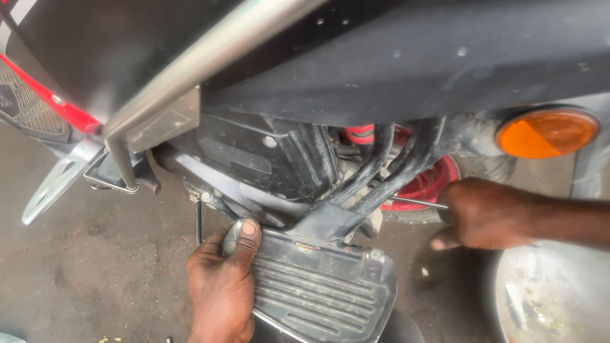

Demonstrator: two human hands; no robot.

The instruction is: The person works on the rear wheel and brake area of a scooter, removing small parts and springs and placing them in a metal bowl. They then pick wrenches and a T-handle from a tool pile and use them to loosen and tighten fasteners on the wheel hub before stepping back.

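Gripping with the left hand (222, 286) the near corner of a black ribbed rubber footboard (324, 289), thumb lying flat on its upper edge and fingers wrapping under and out of sight. Closing the right hand (486, 213) in a fist around a thin bright metal rod (416, 202), its shank pointing left into the frame, its tip hidden behind the tubes. Keeping the two hands well apart, one on each side of the footboard's bracket. Sitting low at the right edge, a round dented metal pan (553, 295) holding small bits too blurred to name. Rising just beyond the footboard, black bent steel tubes (381, 168) joining at the bracket, with a black engine side cover (254, 155) to their left. Showing behind the tubes, a red wheel hub (429, 181) and a red coil spring (360, 133). Hanging at the left, a silver folding foot peg (54, 184). Crossing above, a polished steel guard bar (203, 63), a dark dusty seat panel (413, 57), and a round orange reflector (546, 132) at the far right. Lying underneath, grey stained concrete floor (76, 273).
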